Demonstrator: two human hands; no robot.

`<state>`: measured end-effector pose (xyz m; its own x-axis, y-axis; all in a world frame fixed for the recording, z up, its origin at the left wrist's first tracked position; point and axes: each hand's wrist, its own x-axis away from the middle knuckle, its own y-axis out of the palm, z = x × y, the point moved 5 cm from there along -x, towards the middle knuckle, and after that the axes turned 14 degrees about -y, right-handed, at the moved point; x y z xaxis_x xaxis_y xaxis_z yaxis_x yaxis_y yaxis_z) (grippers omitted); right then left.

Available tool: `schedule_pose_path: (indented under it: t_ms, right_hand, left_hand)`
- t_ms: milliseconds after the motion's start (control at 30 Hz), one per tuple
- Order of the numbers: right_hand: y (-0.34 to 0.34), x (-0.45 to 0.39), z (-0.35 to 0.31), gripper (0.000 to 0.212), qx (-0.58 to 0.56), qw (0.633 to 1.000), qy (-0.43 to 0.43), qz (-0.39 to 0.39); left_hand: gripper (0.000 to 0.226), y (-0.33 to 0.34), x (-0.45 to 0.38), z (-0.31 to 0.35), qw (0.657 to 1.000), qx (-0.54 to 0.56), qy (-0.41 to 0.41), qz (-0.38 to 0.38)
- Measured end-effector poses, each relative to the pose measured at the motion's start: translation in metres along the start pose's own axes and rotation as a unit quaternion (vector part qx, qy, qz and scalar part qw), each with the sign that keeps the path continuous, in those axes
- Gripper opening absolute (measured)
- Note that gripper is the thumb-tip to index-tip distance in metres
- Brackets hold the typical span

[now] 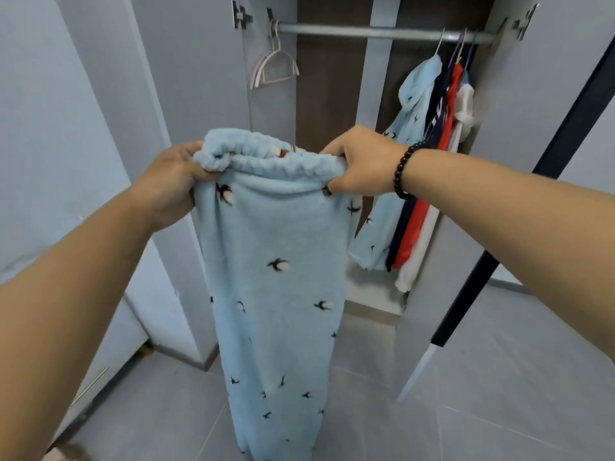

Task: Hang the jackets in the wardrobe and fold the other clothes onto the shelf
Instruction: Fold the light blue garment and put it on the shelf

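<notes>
Light blue fleece trousers (276, 294) with small dark bird prints hang straight down in front of me, held by the elastic waistband. My left hand (169, 181) grips the waistband's left end and my right hand (359, 161), with a dark bead bracelet on the wrist, grips its right end. Behind them the wardrobe stands open with a metal rail (366, 31). At the rail's right end hang a matching blue fleece top (412, 104), a navy garment (432, 121), a red one (449, 128) and a white one (464, 104).
Empty pale pink hangers (274, 66) hang at the rail's left end. Open grey wardrobe doors (186, 78) flank the opening on both sides. A black post (519, 211) slants down at the right. Grey floor tiles (466, 394) lie below.
</notes>
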<state>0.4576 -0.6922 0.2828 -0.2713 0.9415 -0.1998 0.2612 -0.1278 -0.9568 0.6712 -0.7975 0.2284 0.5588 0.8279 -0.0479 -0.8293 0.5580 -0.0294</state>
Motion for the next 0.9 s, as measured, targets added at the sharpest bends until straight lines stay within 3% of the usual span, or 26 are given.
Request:
schedule_pose_path:
  t_ms: [100,233,367,533,600,667,733,800,900]
  right_hand:
    - [0.032,0.004,-0.029,0.023,0.054,0.999,-0.002,0.009]
    - [0.06,0.03,-0.083,0.026,0.092,0.993,-0.009,0.077]
    - [0.07,0.055,-0.155,0.009,0.21,0.966,-0.018,0.147]
    - [0.079,0.047,-0.243,0.013,0.15,0.972,0.032,0.178]
    - [0.088,0.035,-0.272,0.014,0.087,0.981,0.046,0.17]
    - [0.101,0.023,-0.296,0.024,-0.053,0.984,0.058,0.159]
    - [0.112,0.016,-0.316,0.02,-0.199,0.964,0.059,0.164]
    - [0.121,0.019,-0.332,0.015,-0.365,0.914,0.067,0.161]
    - [0.126,0.048,-0.336,0.035,-0.579,0.789,0.102,0.18]
  left_hand:
    - [0.032,-0.02,0.033,-0.032,0.999,-0.016,0.034,-0.004]
    - [0.027,-0.044,0.097,-0.05,0.997,-0.028,0.067,0.006]
    - [0.022,-0.061,0.172,-0.047,0.994,-0.064,0.073,0.046]
    - [0.03,-0.109,0.264,-0.018,0.987,-0.111,0.054,0.104]
    - [0.03,-0.125,0.294,-0.009,0.988,-0.105,0.061,0.099]
    - [0.033,-0.13,0.322,-0.004,0.99,-0.076,0.081,0.087]
    - [0.035,-0.124,0.343,-0.002,0.992,-0.044,0.097,0.061]
    - [0.033,-0.111,0.357,-0.002,0.994,-0.025,0.104,0.037]
    - [0.032,-0.083,0.372,-0.004,0.994,-0.026,0.108,0.018]
